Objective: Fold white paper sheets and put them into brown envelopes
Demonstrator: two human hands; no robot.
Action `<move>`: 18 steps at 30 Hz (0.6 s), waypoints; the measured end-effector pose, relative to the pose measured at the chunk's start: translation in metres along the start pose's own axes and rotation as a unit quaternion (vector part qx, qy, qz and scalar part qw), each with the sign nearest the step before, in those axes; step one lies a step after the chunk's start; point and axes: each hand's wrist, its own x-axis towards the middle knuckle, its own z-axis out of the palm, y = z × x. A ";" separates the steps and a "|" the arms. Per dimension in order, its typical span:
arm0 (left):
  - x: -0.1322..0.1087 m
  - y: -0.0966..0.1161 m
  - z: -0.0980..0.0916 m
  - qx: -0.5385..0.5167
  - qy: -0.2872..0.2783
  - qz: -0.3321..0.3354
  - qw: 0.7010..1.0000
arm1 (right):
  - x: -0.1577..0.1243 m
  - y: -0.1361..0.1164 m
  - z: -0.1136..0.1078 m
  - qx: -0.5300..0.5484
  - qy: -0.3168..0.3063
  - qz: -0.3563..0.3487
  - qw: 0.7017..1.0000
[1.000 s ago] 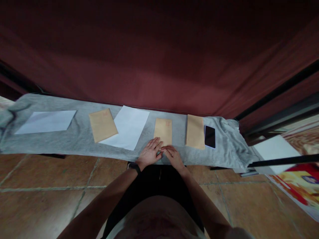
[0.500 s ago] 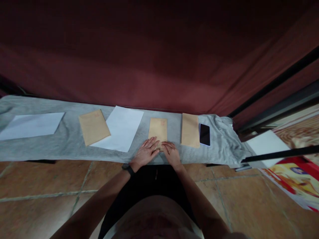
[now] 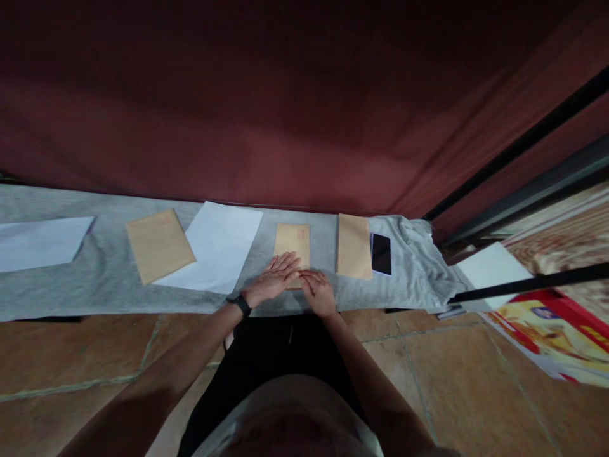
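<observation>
A small tan paper envelope with a red print in its upper right corner lies on a grey cloth in front of me. My left hand rests flat across its lower part, fingers stretched to the upper right, with a dark band on the wrist. On the lower right edge lies my right hand, its fingers pointing left and close together, the tips near my left hand's fingers. The envelope's lower end is partly hidden beneath both hands.
Left of the envelope is a white sheet, partly under a larger tan envelope. More white paper lies far left. Right are a stack of tan envelopes and a phone. A dark red curtain hangs behind the grey cloth.
The view has shifted slightly, so the things on the cloth appear further left. My left hand has moved a little up the envelope; my right hand stays at its lower right edge.
</observation>
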 end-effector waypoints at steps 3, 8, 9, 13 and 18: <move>0.013 -0.002 0.002 0.015 0.032 -0.006 0.999 | 0.000 0.000 0.000 -0.007 0.002 -0.002 1.000; 0.037 -0.003 0.003 0.034 0.087 -0.021 0.995 | 0.000 -0.001 0.000 -0.028 -0.002 -0.002 1.000; 0.042 -0.004 0.002 0.034 0.094 -0.022 0.995 | 0.000 -0.001 0.000 -0.031 -0.006 -0.001 0.999; 0.055 -0.004 -0.002 0.029 0.103 -0.032 0.994 | 0.001 -0.002 -0.002 -0.035 -0.011 -0.001 0.999; 0.071 -0.005 -0.004 0.024 0.098 -0.038 0.994 | 0.001 -0.003 -0.003 -0.043 -0.019 0.007 0.999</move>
